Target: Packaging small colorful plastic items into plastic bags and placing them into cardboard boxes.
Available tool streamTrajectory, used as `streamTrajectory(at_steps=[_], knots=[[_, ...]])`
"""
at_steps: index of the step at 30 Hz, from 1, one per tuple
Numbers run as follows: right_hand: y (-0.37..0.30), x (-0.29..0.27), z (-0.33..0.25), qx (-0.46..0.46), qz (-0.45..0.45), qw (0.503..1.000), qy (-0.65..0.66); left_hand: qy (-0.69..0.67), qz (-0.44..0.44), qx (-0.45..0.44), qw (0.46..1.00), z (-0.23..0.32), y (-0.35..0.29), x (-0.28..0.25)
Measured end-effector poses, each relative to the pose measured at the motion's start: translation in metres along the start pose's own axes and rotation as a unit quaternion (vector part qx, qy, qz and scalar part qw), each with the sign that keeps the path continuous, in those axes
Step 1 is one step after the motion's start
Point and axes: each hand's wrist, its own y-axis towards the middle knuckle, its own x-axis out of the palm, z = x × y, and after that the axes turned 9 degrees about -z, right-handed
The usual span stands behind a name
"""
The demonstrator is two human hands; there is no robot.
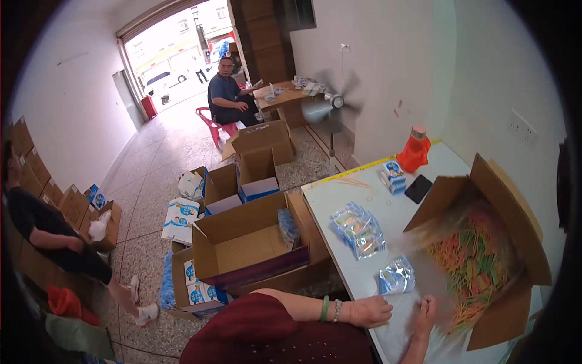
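Observation:
My left hand (371,312), with a green bangle and a beaded bracelet at the wrist, rests at the near edge of the white table (315,203). Its fingers are curled; whatever they may hold is hidden. Just beyond lies a clear and blue plastic packet (397,276). To the right, my right hand (426,316) is closed, and I cannot make out anything in it. Beside it stands an open carton (509,303) lined with clear plastic, full of thin pink, green and orange sticks (476,261). Further off lies a pile of filled blue packets (357,230).
On the table's far part are a black phone (418,188), a small blue-white pack (393,177) and a red-wrapped bottle (414,150). Open cartons (242,242) crowd the floor leftward. A fan (332,103) spins beyond. One person (227,97) sits far off; another (54,230) stands left.

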Motion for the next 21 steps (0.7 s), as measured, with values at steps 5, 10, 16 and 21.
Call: streamTrajectory(at_steps=[5,10,16,21], knots=[[-0.015,0.001,0.034,-0.015,0.024,0.999,0.029,0.005,0.02,0.012,1.0,0.001,-0.003,0.012],[-0.017,0.005,0.048,-0.05,0.022,0.987,-0.151,-0.007,-0.002,0.011,1.0,0.004,-0.001,0.004],[-0.013,-0.003,0.019,0.049,-0.017,0.997,-0.058,0.0,-0.008,0.016,1.0,-0.006,0.0,0.008],[-0.007,0.001,0.041,0.018,-0.011,1.0,-0.004,-0.005,-0.003,0.007,1.0,-0.005,0.002,0.004]])
